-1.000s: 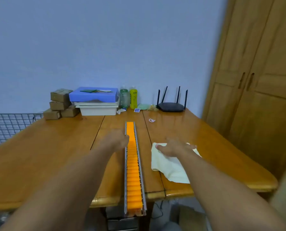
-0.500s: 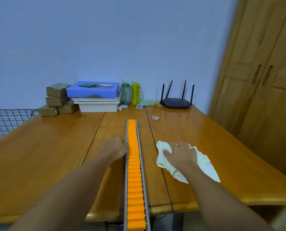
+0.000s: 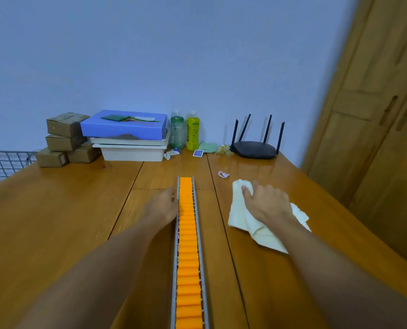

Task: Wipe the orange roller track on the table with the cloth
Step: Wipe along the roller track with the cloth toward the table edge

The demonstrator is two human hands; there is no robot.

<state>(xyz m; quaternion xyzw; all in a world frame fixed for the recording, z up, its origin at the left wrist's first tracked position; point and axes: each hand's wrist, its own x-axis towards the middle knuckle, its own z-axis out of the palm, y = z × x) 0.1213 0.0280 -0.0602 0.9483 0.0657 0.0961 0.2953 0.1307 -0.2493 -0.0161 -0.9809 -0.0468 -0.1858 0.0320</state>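
Pick-up step, I judge: my right hand [image 3: 267, 204] bunches the cloth [image 3: 241, 216], fingers curled into it. My left hand [image 3: 163, 205] lies flat against the orange roller track [image 3: 188, 245]. Next — lift the cloth onto the track.

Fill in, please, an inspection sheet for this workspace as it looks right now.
Surface: wooden table, glossy, with seams between its boards.
Job's things: orange roller track runs down the middle, away from the person; cloth lies crumpled to its right, apart from it.
Clutter: cardboard boxes, blue box on white trays, two bottles, router, all along the far edge; small pink loop beyond the cloth.
Hands: left hand rests against the track's left rail; right hand grips the cloth.
Cables: nothing seen.
Surroundings: blue wall, wooden cupboard on the right, wire grid on the left.
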